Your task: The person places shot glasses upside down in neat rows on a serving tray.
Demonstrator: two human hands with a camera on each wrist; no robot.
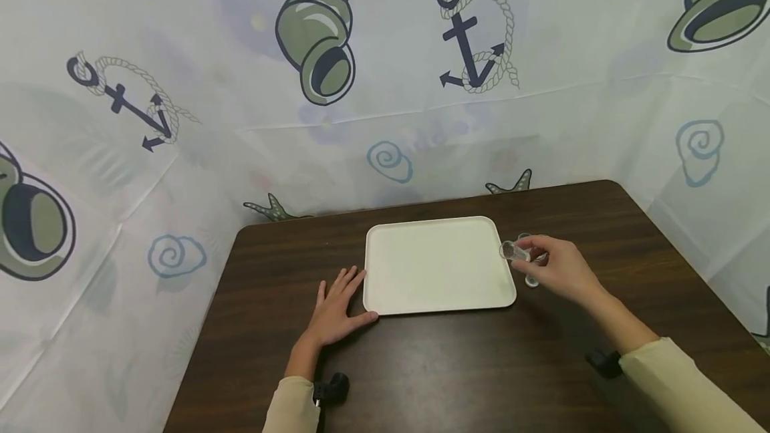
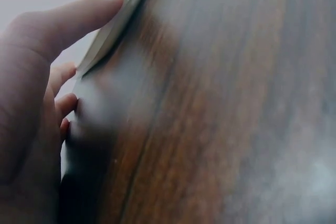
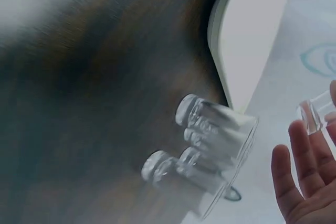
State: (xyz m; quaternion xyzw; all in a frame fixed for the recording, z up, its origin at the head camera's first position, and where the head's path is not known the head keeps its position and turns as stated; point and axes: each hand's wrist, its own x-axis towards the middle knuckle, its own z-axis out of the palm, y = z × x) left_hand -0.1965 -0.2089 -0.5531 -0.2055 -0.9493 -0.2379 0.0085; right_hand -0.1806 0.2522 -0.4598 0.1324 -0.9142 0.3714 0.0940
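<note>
Here, a right hand pinches a clear glass at the tray's edge

The right thumb and fingertips close on the glass, which tips so that its mouth faces left; in the head view it overlaps the right rim of the white tray, though its height above it is hard to judge. In the right wrist view the frame's edge cuts off most of this glass and part of the hand, leaving the thick base in sight. Below the hand, other clear glasses stand upright on the dark wooden table, just beside the tray; they overlap, so their number is uncertain, and from the head the hand partly covers them.

The left hand lies with fingers spread, gripping nothing, its thumb touching the tray's near left corner and its forefinger at the left rim. In the blurred left wrist view, its farther fingers are partly hidden.

Beyond the table hangs a patterned cloth; the pale sleeves run out of frame.
</note>
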